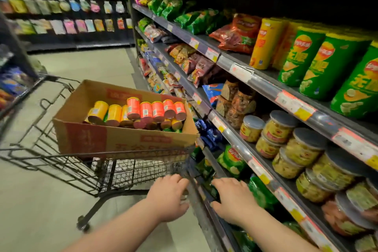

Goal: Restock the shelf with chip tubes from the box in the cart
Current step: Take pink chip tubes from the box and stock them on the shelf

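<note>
Left hand [169, 197] at the cart's [61, 155] near rim, grip too blurred to tell; right hand [235, 200] just right of the cart, fingers spread, empty; tubes [146, 111] lying in the box [122, 139] atop the cart, judged light, stiff, smooth, dentable: grasp mid-body.

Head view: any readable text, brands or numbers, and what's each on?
"无限": yellow characters on the tall green chip tubes, upper shelf.
Brown cardboard box: red print blurred, unreadable.
Shelf-edge price tags: blurred.
Orange and yellow tubes in the box: labels too small.
</note>
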